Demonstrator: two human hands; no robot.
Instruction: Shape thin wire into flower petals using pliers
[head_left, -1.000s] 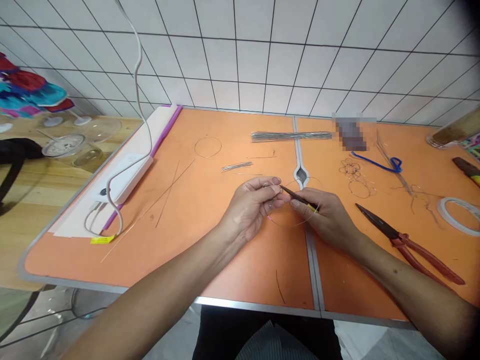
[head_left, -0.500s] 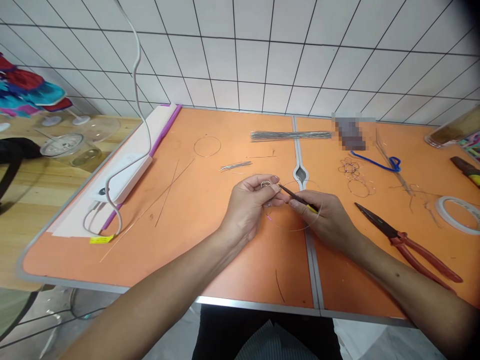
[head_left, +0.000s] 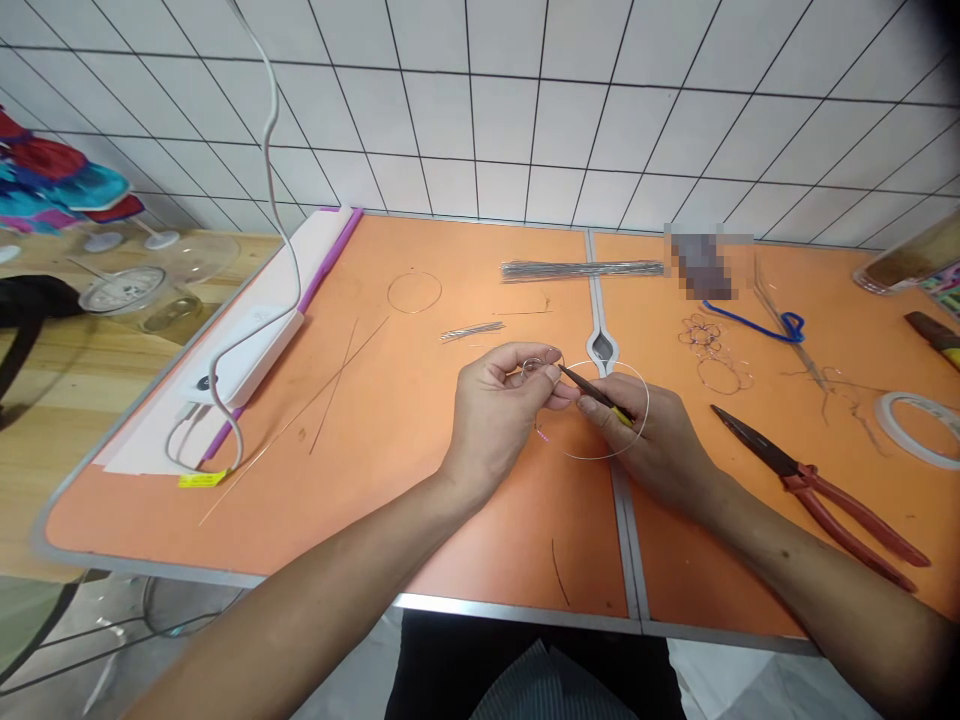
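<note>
My left hand (head_left: pixel 504 400) pinches a thin wire ring (head_left: pixel 646 395) where small wire loops bunch at the fingertips. The ring's large curve passes in front of my right hand (head_left: pixel 646 415). That hand is closed round small pliers (head_left: pixel 596 390) with dark jaws and a bit of yellow on the handle. The jaw tips meet the wire beside my left thumb; exactly what they grip is too small to tell. A short pink end (head_left: pixel 541 435) dangles below my left fingers.
Red-handled long-nose pliers (head_left: pixel 795 475) lie right of my right forearm. Behind my hands are a bundle of straight wires (head_left: pixel 555 271) and a short bundle (head_left: pixel 472 331). Wire flowers (head_left: pixel 701 335), a white tape roll (head_left: pixel 919 430) and a power strip (head_left: pixel 247 365) also lie on the orange table (head_left: pixel 420 430).
The wire ring has shifted and turned slightly, so its curve shows more clearly over my right hand. My left hand has tilted a little upward. Both grips stay the same.
</note>
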